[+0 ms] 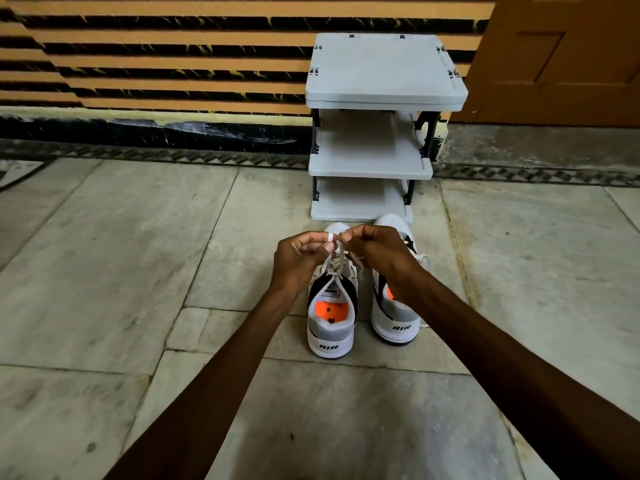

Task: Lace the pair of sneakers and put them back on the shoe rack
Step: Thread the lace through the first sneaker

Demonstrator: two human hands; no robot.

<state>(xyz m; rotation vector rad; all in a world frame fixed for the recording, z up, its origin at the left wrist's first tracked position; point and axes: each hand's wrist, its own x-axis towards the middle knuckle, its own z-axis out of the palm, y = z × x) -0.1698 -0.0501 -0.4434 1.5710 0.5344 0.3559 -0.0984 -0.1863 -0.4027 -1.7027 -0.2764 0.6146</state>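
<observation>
Two white, grey and black sneakers with orange insoles stand side by side on the floor, heels toward me: the left sneaker [331, 327] and the right sneaker [394, 320]. Both my hands hover over the left sneaker. My left hand [298, 258] pinches a loop of its white lace [330, 261]. My right hand [381, 252] grips the other end of that lace beside it. The two strands rise taut from the top eyelets. The grey shoe rack [384, 98] stands just behind the shoes, its three shelves bare.
A wall with orange and black stripes runs behind the rack. A brown wooden door [561, 57] is at the right. The floor [138, 271] is pale stone slabs, with a patterned border strip along the wall.
</observation>
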